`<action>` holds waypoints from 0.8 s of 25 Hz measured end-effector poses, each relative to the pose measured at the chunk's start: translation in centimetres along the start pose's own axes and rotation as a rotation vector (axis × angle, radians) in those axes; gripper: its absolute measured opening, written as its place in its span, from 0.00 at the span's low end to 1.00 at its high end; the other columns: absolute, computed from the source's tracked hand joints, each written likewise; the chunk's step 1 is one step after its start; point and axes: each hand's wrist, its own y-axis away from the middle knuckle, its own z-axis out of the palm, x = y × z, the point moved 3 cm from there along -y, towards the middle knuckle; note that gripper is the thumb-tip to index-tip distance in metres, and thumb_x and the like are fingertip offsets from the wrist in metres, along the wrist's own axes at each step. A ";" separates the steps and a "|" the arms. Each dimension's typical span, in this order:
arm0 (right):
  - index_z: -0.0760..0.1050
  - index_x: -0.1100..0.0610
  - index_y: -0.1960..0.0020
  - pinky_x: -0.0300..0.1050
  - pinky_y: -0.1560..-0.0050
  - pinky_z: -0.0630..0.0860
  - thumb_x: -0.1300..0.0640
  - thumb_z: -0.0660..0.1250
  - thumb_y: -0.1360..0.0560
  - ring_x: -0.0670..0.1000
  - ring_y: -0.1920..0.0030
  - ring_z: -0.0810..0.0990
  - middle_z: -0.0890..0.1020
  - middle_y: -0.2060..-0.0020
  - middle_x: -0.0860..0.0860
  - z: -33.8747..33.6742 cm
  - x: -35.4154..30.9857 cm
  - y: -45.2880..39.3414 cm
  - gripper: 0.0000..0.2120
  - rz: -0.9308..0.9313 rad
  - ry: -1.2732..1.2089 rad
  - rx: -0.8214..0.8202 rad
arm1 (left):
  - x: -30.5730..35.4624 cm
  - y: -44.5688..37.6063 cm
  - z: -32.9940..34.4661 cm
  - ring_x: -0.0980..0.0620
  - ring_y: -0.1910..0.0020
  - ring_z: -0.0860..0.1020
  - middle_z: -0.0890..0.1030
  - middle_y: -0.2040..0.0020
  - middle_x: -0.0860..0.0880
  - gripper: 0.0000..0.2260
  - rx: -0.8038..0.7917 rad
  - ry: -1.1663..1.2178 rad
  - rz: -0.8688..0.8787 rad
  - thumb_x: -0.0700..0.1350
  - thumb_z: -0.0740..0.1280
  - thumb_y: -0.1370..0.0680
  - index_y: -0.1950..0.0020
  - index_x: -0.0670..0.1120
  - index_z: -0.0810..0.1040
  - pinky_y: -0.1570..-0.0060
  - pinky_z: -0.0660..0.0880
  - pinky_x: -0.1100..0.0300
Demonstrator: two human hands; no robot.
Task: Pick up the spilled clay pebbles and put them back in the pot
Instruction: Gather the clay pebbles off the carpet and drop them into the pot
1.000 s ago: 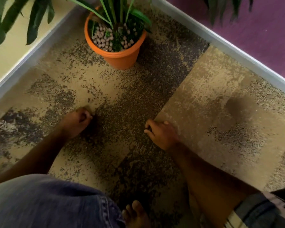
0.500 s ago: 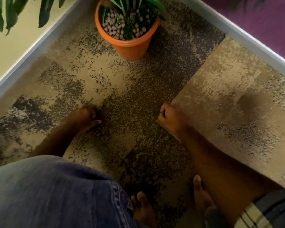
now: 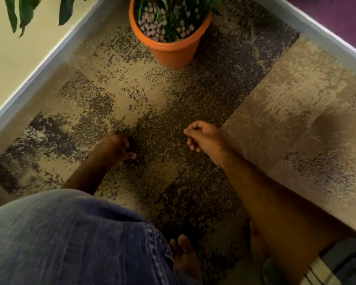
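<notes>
Clay pebbles, pale grey-brown, heaped in the orange plastic pot among green plant stems; pot stands on the carpet beyond both hands, nearer the right one, well apart from either.

Spilled pebbles: a few small dark lumps on the carpet just beside the left thumb; too blurred against the speckled pile to count.

Left hand: low against the carpet, fingers curled under and thumb stretched out toward the right. Whether pebbles sit inside the curl cannot be told.

Right hand: raised off the floor, closed into a loose fist, knuckles toward the pot. Contents of the fist hidden; cannot tell if it holds anything. The two hands are apart, with bare carpet between them.

Carpet: tan and dark mottled tiles, one plainer tan tile to the right of the right hand.

Skirting board: pale grey, runs along both walls past the pot.

Wall left of the left hand cream, with hanging green leaves; wall right of the right hand purple.

Near the viewer: blue denim knee, bare toes, striped sleeve edge.
</notes>
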 end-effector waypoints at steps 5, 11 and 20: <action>0.76 0.57 0.52 0.37 0.76 0.68 0.60 0.65 0.20 0.49 0.72 0.77 0.81 0.68 0.54 3.7 0.4 0.5 0.03 0.133 -0.169 -0.181 | 1.0 0.5 0.0 0.49 0.66 0.84 0.84 0.65 0.47 0.06 -0.016 0.130 -0.049 0.42 0.77 0.27 0.58 0.49 0.81 0.59 0.82 0.55; 0.77 0.64 0.49 0.42 0.62 0.79 0.64 0.57 0.19 0.51 0.63 0.80 0.80 0.60 0.58 6.0 0.8 1.0 0.09 0.228 -0.387 -0.180 | 1.3 0.9 -0.5 0.51 0.64 0.81 0.82 0.61 0.49 0.09 0.050 0.069 0.049 0.42 0.76 0.28 0.58 0.53 0.78 0.65 0.79 0.58; 0.74 0.65 0.34 0.52 0.45 0.81 0.59 0.56 0.16 0.57 0.43 0.80 0.80 0.40 0.61 9.9 -0.2 1.2 0.16 0.363 -0.771 -0.153 | 9.7 2.1 -3.5 0.63 0.62 0.77 0.79 0.60 0.60 0.07 0.028 0.050 0.390 0.50 0.75 0.29 0.56 0.58 0.79 0.69 0.69 0.72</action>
